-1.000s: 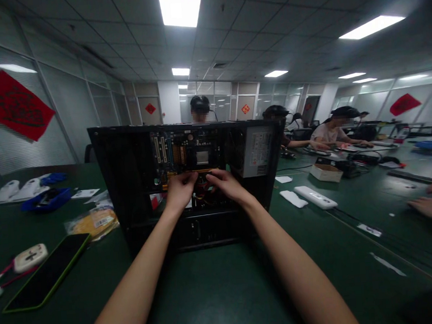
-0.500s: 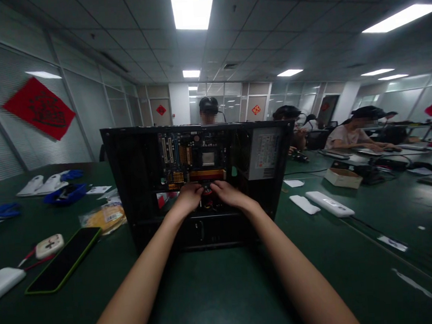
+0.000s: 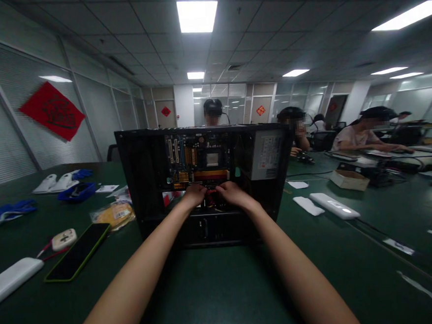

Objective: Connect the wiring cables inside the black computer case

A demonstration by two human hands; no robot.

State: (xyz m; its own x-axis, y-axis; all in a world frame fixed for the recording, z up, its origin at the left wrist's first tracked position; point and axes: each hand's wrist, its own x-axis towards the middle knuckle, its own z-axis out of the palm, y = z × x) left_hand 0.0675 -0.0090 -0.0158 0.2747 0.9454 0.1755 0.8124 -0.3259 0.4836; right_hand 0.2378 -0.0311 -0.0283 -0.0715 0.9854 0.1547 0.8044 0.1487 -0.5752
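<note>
A black computer case (image 3: 277, 197) stands on the table in front of me with its open side toward me. Inside it are a motherboard (image 3: 196, 153) with a bare processor in its socket, an orange memory module (image 3: 211, 174) and a grey power supply (image 3: 265, 153). My left hand (image 3: 195, 195) and my right hand (image 3: 232, 194) reach in just below the memory module, fingers bent and closed. Between their fingertips show dark red cables (image 3: 211, 198). What exactly each hand pinches is hidden and too dark to make out.
On the left lie a phone (image 3: 78, 253), a white power bank (image 3: 15, 279), a bagged yellow item (image 3: 116, 213) and a blue tray (image 3: 76, 192). A white power strip (image 3: 333, 205) and a cardboard box (image 3: 349, 180) are on the right. Other people sit beyond.
My view has shifted slightly, so the scene sits a little further right. Both hands stay inside the case; the fingertips have moved slightly apart and more red cable shows between them.
</note>
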